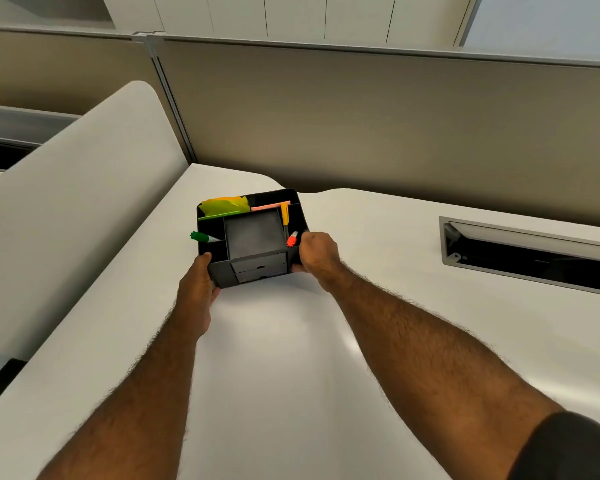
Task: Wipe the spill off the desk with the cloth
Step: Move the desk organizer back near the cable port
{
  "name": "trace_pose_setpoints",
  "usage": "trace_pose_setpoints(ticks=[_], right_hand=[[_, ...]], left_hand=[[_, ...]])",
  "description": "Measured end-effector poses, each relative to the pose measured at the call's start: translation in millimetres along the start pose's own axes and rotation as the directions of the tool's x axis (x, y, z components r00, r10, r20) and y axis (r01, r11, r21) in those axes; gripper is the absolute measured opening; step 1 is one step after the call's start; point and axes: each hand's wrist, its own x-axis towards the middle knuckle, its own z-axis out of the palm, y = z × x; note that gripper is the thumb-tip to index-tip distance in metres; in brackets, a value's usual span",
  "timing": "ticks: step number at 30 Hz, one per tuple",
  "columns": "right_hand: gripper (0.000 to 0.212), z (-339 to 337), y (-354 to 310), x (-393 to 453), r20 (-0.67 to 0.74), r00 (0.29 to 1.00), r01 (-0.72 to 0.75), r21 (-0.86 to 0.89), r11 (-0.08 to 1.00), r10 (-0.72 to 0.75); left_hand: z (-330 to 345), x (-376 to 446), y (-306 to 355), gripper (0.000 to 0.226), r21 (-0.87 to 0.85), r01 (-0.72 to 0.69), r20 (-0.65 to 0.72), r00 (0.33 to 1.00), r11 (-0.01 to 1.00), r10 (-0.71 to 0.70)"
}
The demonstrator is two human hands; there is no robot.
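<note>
Two bare hands grip one black desk organizer (253, 237) that sits on the white desk (291, 358), a little above the centre of the view. The left hand (196, 292) clasps its near-left corner at about 8 o'clock, thumb lying along the side wall and fingertips curled under the bottom edge. The right hand (317, 254) closes on the right wall at about 3 o'clock, fingers folded together over the rim.

Inside the organizer: one green marker (203, 237) poking out at 9 o'clock, one red-capped marker (291, 240) at 3 o'clock just beside the right hand, one yellow pen (285, 213) behind it, one pink strip (270, 206) along the back at 1 o'clock, and one bunch of yellow-green paper (224, 205) at 11 o'clock. Two small drawers show at the front; their contents are too dark to read.

One long cable slot (534, 258) opens in the desk far off at 3 o'clock, cut by the frame edge.

No cloth and no spill can be made out anywhere on the desk; its surface shows only a soft glare.
</note>
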Motion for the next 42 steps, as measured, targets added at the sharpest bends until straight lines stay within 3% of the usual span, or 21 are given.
trace_pose_setpoints(ticks=[5,7,10,12,14,17,19,21,23,27,32,42], right_hand=[[0.031,-34,5,8,-0.038,0.997,0.066,-0.136,0.989,-0.072],[0.028,-49,5,13,-0.142,0.987,0.049,-0.151,0.987,-0.07],[0.027,-79,3,15,-0.217,0.973,0.052,-0.118,0.992,-0.077],[0.032,-100,0,12,-0.197,0.975,0.085,-0.088,0.992,-0.101],[0.03,-120,-3,16,-0.265,0.961,0.069,-0.058,0.996,-0.082],[0.029,-143,-7,25,-0.39,0.919,0.044,-0.056,0.997,-0.062],[0.026,-157,-8,25,-0.393,0.917,0.054,-0.057,0.997,-0.073],[0.029,-173,-6,24,-0.373,0.921,0.082,-0.098,0.992,-0.113],[0.032,-187,-5,24,-0.386,0.912,0.095,-0.136,0.986,-0.141],[0.026,-205,-4,26,-0.432,0.897,0.078,-0.04,0.996,-0.087],[0.03,-215,6,32,-0.429,0.9,0.061,-0.064,0.996,-0.083],[0.03,-214,19,34,-0.445,0.893,0.066,-0.008,0.998,-0.063]], left_hand=[[33,-6,-2,0.039,0.055,-0.017,0.124,0.992,0.998,0.01],[48,-9,-6,0.039,0.08,-0.047,0.208,0.978,0.996,0.029],[65,-8,-15,0.056,0.123,-0.094,0.332,0.942,0.988,0.048],[77,-3,-25,0.065,0.168,-0.1,0.291,0.956,0.981,0.048],[87,0,-39,0.06,0.332,-0.152,0.206,0.975,0.931,0.086],[92,-3,-64,0.051,0.637,-0.357,0.274,0.933,0.683,0.232],[88,1,-79,0.055,0.775,-0.5,0.413,0.863,0.386,0.29],[85,9,-92,0.061,0.831,-0.553,0.514,0.805,0.062,0.295],[85,11,-98,0.06,0.843,-0.533,0.527,0.797,-0.066,0.296],[86,8,-102,0.061,0.847,-0.515,0.529,0.789,-0.134,0.312],[86,7,-102,0.062,0.857,-0.489,0.516,0.803,-0.166,0.3],[86,8,-103,0.067,0.863,-0.473,0.505,0.808,-0.177,0.302]])
